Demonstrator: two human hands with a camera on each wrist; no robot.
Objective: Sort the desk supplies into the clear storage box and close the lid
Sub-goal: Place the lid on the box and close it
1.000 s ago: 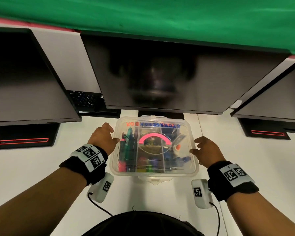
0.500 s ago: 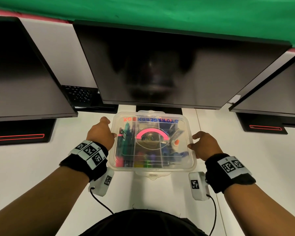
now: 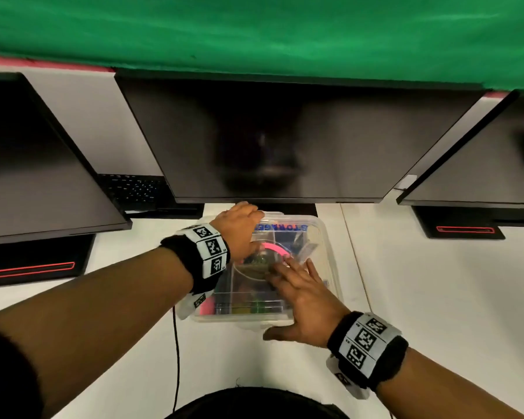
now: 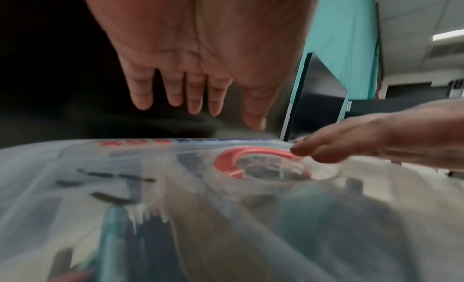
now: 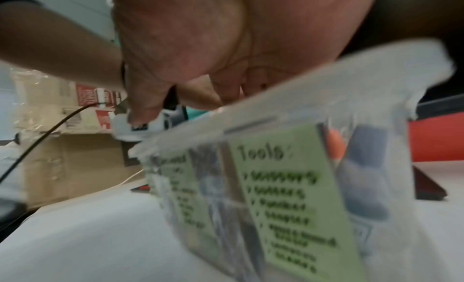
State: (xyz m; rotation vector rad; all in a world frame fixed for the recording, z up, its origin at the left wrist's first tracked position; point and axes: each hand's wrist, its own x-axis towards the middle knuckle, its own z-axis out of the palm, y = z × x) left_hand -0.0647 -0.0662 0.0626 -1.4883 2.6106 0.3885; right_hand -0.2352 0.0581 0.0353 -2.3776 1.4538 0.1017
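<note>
Head view shows the clear storage box [image 3: 324, 252] sitting on the white desk [image 3: 436, 297] right under both hands, its lid [image 3: 312, 231] down over the contents. The right hand [image 3: 303, 300] lies flat on the near right part of the lid, fingers straight and spread, thumb out past the box's near edge. The left hand [image 3: 239, 228] reaches over the far left corner; its knuckles hide what the fingertips are doing there, though the left wrist view shows the left hand's fingers [image 4: 193, 95] extended and loose above the lid, holding nothing. Whether they touch the plastic I cannot tell. Between the hands a pink ring [image 3: 274, 247] shows through the lid, partly covered by the left wrist. Markers and other supplies inside are just smeared colour. The printed lettering at the far edge of the lid is half blocked by the left hand. In the right wrist view the box wall beside the right hand carries a green label [image 5: 288, 197] headed "Tools", its list below too blurred to read. Beyond the left hand, a dark monitor [image 3: 285, 140] hangs over the box.
</note>
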